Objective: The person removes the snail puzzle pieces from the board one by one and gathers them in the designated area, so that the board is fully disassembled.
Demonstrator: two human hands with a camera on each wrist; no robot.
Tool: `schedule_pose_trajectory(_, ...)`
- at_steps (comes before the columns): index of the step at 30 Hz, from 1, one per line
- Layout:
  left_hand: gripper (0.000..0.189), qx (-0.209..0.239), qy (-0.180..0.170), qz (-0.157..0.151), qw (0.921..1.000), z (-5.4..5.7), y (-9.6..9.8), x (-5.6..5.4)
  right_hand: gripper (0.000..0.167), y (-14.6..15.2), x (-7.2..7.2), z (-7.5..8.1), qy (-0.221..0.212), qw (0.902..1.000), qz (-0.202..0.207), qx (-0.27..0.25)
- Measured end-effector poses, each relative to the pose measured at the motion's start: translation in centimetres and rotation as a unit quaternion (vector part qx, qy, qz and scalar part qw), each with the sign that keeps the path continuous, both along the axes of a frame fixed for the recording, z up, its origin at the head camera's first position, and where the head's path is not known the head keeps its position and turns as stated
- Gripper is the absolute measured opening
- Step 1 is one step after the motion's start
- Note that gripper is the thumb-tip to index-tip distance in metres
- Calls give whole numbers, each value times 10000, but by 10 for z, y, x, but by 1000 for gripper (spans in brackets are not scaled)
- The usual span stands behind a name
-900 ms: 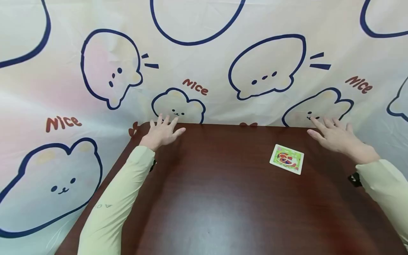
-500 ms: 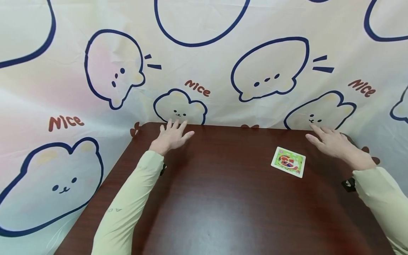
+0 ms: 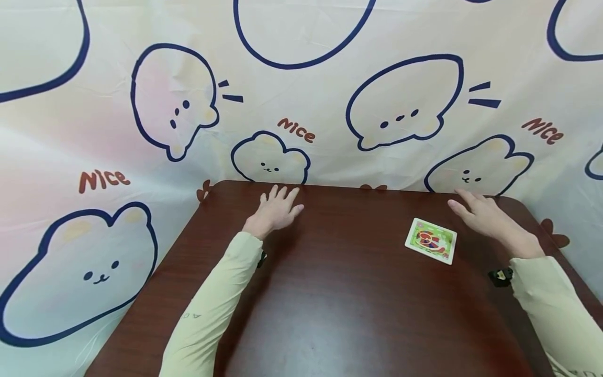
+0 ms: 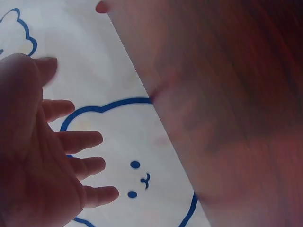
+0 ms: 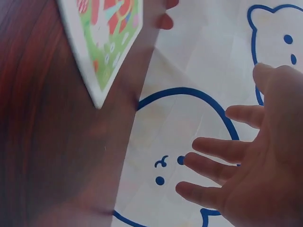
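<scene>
A flat square panel point(image 3: 431, 241) with a white rim and a green printed picture lies on the brown table, right of the middle. Just to its right and a bit farther back, my right hand point(image 3: 490, 222) hovers with fingers spread, touching nothing. Over the far left part of the table, my left hand point(image 3: 273, 212) holds nothing, its fingers straight and apart. The left wrist view shows that hand's palm point(image 4: 47, 165) and spread fingers. In the right wrist view, a corner of the panel point(image 5: 109, 56) shows beyond the open right hand point(image 5: 255, 161).
The dark, glossy table point(image 3: 330, 293) ends at a hanging cloth point(image 3: 325, 94) printed with blue bear outlines and "Nice" lettering. This cloth stands behind the table and along its left and right sides. A dark band point(image 3: 500, 277) sits at the right wrist.
My left hand has moved right and nearer. The right hand has shifted slightly left and nearer, closer to the panel. The whole view has drifted a little; the panel stays on the table.
</scene>
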State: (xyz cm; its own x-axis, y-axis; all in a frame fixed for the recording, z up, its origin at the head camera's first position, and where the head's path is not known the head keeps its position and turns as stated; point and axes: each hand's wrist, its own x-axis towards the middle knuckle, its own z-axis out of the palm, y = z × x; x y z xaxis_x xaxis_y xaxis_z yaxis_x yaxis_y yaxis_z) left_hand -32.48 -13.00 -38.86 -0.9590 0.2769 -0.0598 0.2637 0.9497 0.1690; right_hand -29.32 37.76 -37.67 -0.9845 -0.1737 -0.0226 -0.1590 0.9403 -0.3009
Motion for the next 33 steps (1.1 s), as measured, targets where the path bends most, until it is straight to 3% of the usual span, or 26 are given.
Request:
schedule_pose_trajectory(16,53,301,261,-453,9982,-20,45,7,80,0,10,-20,-80,9990,-216,-395)
schedule_pose_trajectory(25,55,885,64,-685,9937,-29,64,14,72,-8,8,-32,-99,9969,-330,-702)
schedule_pose_trajectory(33,54,1337,-52,-705,9885,-36,82,20,69,-9,8,-39,-226,9971,-437,-588)
